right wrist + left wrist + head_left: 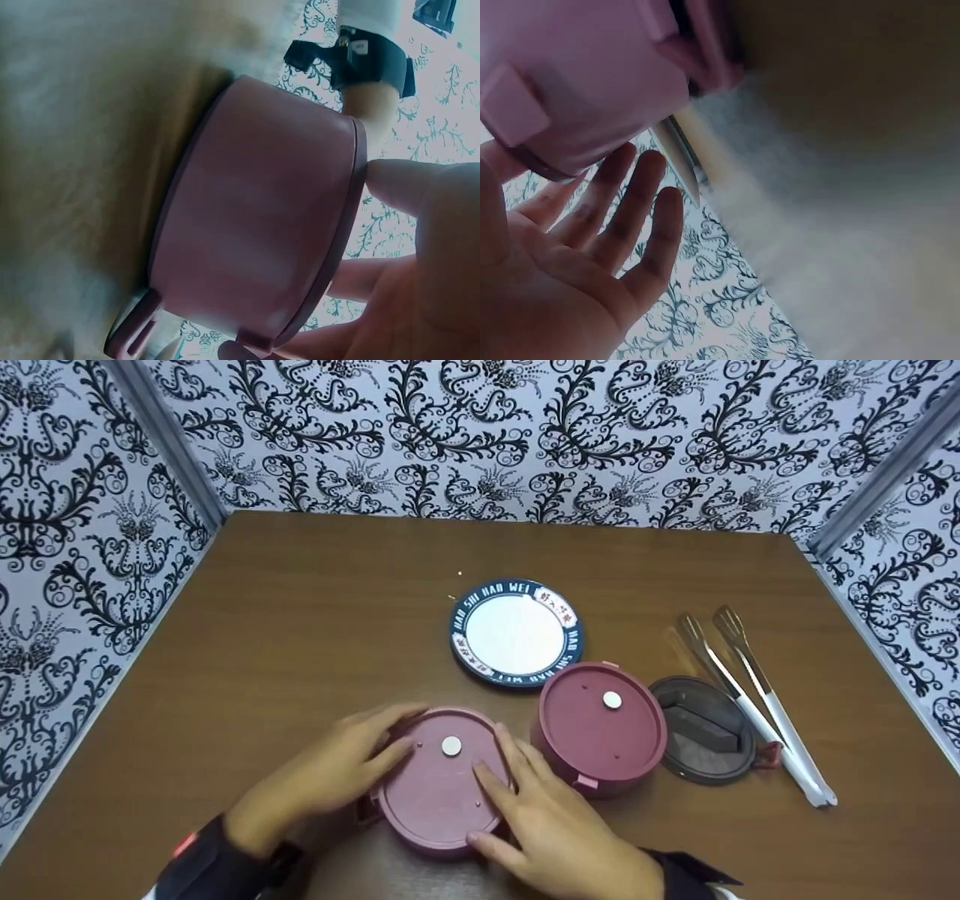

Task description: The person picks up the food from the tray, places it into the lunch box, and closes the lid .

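A round pink lidded container [439,791] with a white knob on its lid stands at the table's front. My left hand [341,761] lies against its left side, thumb on the lid and a finger along the far rim; in the left wrist view its other fingers spread loosely beside the wall. My right hand [551,817] rests on the right part of the lid with mostly straight fingers, its thumb touching the near rim. In the right wrist view the container's smooth side [255,210] and a lower handle [135,326] show.
A darker pink lidded container [592,735] stands close to the right hand. Behind it lies a blue-rimmed white plate [514,634]. Farther right are a dark grey round lid [705,761] and metal tongs [778,716] with white handles. Patterned walls [487,442] border the wooden table.
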`<state>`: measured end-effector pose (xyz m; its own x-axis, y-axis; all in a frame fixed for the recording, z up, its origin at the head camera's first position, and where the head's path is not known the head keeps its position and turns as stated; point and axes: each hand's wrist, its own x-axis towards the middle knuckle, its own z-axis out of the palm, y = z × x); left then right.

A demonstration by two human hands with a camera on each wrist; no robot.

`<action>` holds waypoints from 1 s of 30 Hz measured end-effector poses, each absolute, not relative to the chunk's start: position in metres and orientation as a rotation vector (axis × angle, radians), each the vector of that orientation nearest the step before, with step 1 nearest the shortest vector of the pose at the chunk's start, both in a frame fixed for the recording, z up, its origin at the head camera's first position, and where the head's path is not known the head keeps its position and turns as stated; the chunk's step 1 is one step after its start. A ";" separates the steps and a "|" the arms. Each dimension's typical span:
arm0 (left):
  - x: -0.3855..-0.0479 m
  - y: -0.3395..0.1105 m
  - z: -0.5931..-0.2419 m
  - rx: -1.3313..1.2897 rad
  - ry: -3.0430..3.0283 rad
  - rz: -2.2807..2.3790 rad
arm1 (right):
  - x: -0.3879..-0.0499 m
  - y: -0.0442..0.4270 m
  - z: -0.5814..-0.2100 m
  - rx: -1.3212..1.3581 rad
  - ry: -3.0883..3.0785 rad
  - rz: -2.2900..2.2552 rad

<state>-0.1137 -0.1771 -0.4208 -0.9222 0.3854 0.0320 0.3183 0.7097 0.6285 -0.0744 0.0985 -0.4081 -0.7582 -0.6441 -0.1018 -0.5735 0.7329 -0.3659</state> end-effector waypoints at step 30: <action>-0.093 -0.092 -0.385 1.110 3.264 0.420 | -0.169 0.176 -0.358 -0.912 3.023 -0.899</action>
<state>-0.0929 -0.0920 -0.3853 -0.7467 0.5453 0.3809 0.6239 0.7727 0.1170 -0.1687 0.1763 -0.3576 -0.8366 -0.4702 0.2810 -0.5474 0.6973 -0.4628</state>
